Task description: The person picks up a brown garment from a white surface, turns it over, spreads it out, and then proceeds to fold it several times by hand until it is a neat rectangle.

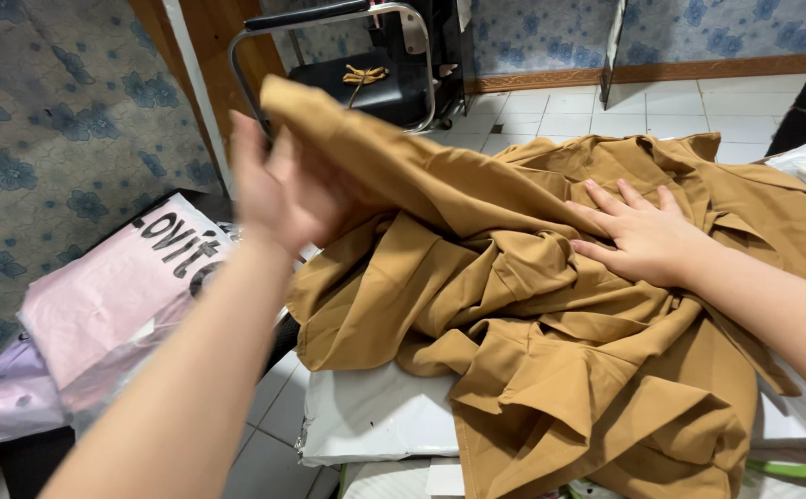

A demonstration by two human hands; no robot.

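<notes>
Left hand: the left hand (278,189) is raised at the left of the scene, fingers curled around a long fold of the tan garment (551,323), which it lifts off the pile. The grip looks closed on the cloth, though the fingertips are hidden behind the fabric, so how tight it is I cannot say for sure.

Right hand: the right hand (643,236) lies flat and open on the garment at the right, fingers spread and pointing left, pressing the cloth down and gripping nothing.

Garment: a crumpled tan piece of clothing heaped over the white counter (375,416), its near edge spilling over the front. It fills the middle and right of the view.

Key relation: the lifted fold runs as a long ridge from the left hand, up at the far left, down and rightward to just beside the right hand. Its long axis is thus slanted from far left to near right, with one hand at each end. The left hand is the nearer one to the free raised end; the right hand is nearer to the bulk of the cloth.

Surroundings: pink packaged goods in plastic bags (107,305) lie at the near left, apart from the garment. A black chair with a metal frame (357,65) stands far behind on the white tiled floor (551,111).
</notes>
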